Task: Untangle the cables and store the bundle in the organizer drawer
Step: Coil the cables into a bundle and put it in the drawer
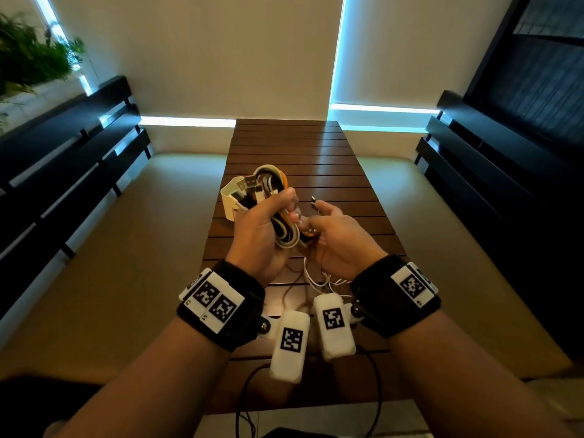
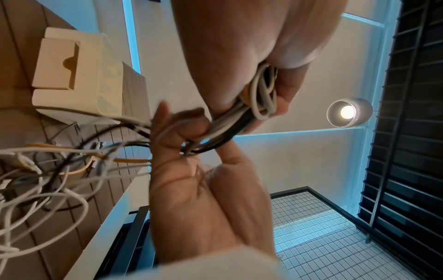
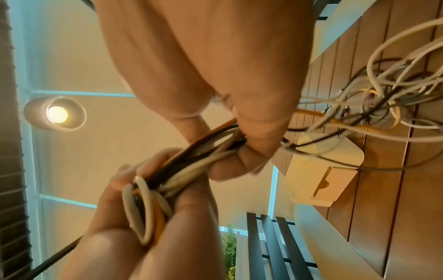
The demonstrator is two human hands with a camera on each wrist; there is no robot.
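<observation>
My left hand grips a coiled cable bundle of white, black and orange loops, held above the table. The coil shows in its fist in the left wrist view and the right wrist view. My right hand pinches strands right beside the coil, seen close up as right hand. A small plug end sticks up above its fingers. Behind the left hand, the white organizer stands on the table, its notched drawer front visible.
A loose tangle of thin white, black and orange cables lies on the slatted wooden table under my hands and trails up into them. Dark benches flank the table on both sides. A lit lamp hangs overhead.
</observation>
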